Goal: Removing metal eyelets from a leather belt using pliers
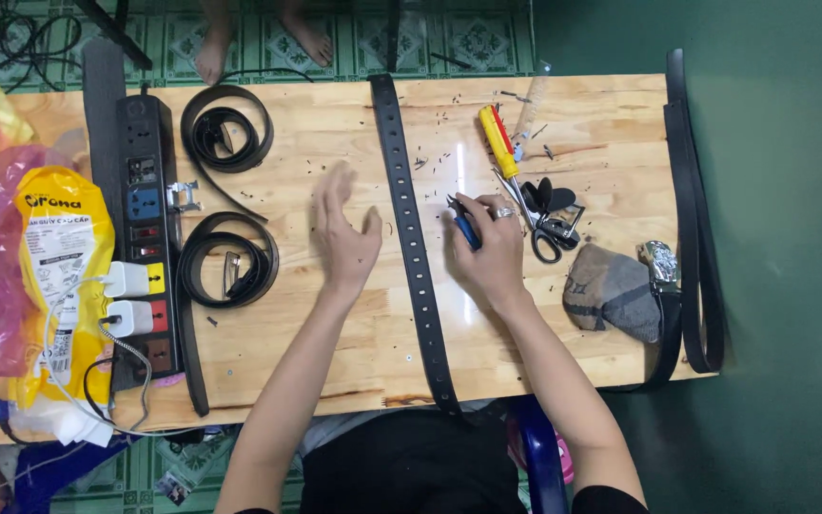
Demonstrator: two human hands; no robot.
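A long black belt [411, 238] with a row of punched holes lies stretched across the wooden table [335, 352] from far edge to near edge. My left hand [342, 233] rests flat and open on the wood just left of the belt, holding nothing. My right hand [487, 249] is just right of the belt, closed around a small blue-handled tool [464, 225] whose tip points toward the belt. A ring shows on one finger of the right hand.
Two coiled black belts [228, 128] [230, 262] lie left, beside a black power strip [145, 238] with white chargers. A yellow screwdriver [499, 141], scissors [542, 224], grey pouch [613, 290] and a buckled belt [696, 219] are right. Plastic bags [45, 247] crowd the left edge. Someone's bare feet [259, 38] stand beyond the table.
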